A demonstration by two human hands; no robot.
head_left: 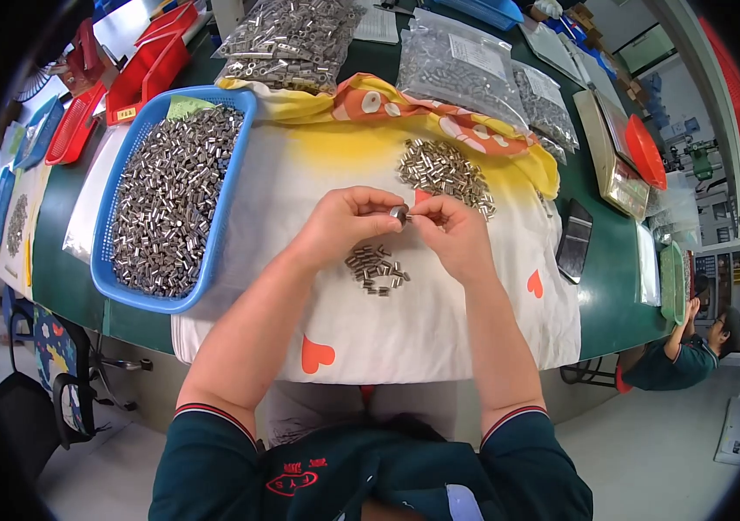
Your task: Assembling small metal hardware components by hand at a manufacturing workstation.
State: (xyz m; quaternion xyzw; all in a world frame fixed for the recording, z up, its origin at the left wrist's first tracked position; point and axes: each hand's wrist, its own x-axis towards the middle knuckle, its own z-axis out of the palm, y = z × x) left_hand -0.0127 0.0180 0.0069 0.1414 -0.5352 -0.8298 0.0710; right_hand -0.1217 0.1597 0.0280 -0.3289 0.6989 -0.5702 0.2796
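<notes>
My left hand (346, 224) pinches a small shiny metal cylinder (399, 213) between thumb and fingers, above the white cloth. Close against its right side is my right hand (455, 233), thumb and fingertips pressed together at the cylinder's end; what lies between them is too small to make out. Just below the hands, a small heap of short metal cylinders (374, 267) rests on the cloth (439, 334). A larger pile of similar metal cylinders (448, 169) lies beyond my right hand, partly over the yellow border.
A blue plastic basket (101, 234) full of metal pieces stands at left. Bags of metal parts (287, 39) line the back of the green table (622, 304). A phone (575, 241) lies at right. Red bins (148, 78) stand far left; another person (674, 360) sits far right.
</notes>
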